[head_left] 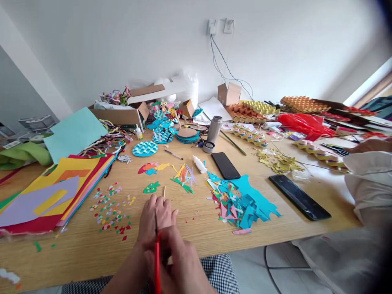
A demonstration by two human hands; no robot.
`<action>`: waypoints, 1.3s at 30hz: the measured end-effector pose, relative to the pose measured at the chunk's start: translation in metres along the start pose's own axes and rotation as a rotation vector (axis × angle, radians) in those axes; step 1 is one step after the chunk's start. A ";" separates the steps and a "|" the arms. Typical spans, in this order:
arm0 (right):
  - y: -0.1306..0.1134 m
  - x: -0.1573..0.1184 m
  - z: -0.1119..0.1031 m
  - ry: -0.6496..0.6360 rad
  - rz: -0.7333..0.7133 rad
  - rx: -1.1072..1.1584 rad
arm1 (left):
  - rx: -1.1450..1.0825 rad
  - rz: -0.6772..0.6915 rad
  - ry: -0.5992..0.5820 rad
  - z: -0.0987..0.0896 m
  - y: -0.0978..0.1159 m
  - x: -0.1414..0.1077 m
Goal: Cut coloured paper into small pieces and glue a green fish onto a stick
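Observation:
My left hand (156, 216) rests palm down on the wooden table, fingers curled and thumb out to the side. A thin wooden stick (164, 192) pokes out beyond its fingertips, seemingly held there; the grip itself is hidden. Closer to me, my right hand (182, 255) is closed around red-handled scissors (157, 263), their blades pointing away over my left wrist. Just ahead lies a green paper fish (151, 187), with red, orange, yellow and blue paper fish (153, 168) behind it. Tiny coloured paper bits (110, 208) are scattered left of my left hand.
Coloured sheets (82, 175) are stacked at left. Paper strips (183, 177), a white glue bottle (199, 164), a phone (226, 165) and blue scraps (249, 200) lie to the right. A metal flask (214, 130) stands behind. Another person's sleeve (367, 175) reaches in beside a second phone (299, 197).

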State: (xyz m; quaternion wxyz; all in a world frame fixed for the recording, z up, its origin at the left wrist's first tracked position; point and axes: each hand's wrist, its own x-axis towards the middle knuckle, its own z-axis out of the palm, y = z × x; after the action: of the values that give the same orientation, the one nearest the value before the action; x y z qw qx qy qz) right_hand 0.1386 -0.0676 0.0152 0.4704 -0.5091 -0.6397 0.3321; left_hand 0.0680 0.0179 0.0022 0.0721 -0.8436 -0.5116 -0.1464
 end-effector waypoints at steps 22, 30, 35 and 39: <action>0.110 -0.020 -0.156 0.251 0.241 -0.853 | -0.441 0.020 -0.038 0.001 0.016 -0.031; 0.107 -0.013 -0.157 0.190 0.194 -0.900 | -0.479 0.002 -0.078 0.002 0.016 -0.033; 0.108 -0.008 -0.161 0.106 0.229 -0.864 | -0.501 -0.027 -0.120 0.001 0.014 -0.034; 0.105 -0.004 -0.162 0.034 0.257 -0.880 | -0.527 -0.043 -0.145 0.000 0.012 -0.035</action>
State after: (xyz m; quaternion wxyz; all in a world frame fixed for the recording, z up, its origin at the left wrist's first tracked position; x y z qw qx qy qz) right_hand 0.3268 -0.0533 -0.0261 0.1751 -0.7410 -0.6438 0.0761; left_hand 0.0634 -0.0178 -0.0087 -0.1899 -0.8305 -0.4773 -0.2154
